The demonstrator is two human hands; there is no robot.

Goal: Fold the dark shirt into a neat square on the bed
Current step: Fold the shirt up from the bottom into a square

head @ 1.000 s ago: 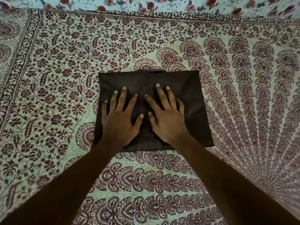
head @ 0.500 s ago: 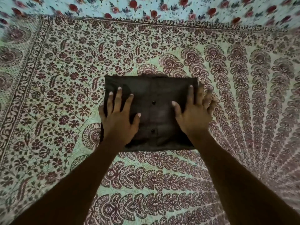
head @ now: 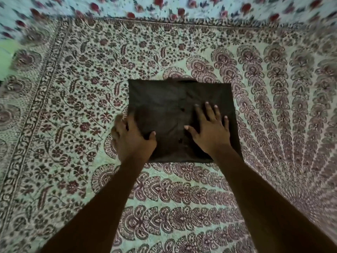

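As the dark shirt (head: pixel 169 99) already lies folded into a near square in the middle of the bed (head: pixel 69 110), the head view shows what seems a last tidying. The right hand (head: pixel 209 134) rests flat on its right half, fingers (head: pixel 208 111) spread, probably to hold the layers down. The left hand (head: pixel 133 139) is at the left edge, thumb on the cloth. Its fingers are blurred, so I cannot tell if they pinch or only press, perhaps to straighten that side.
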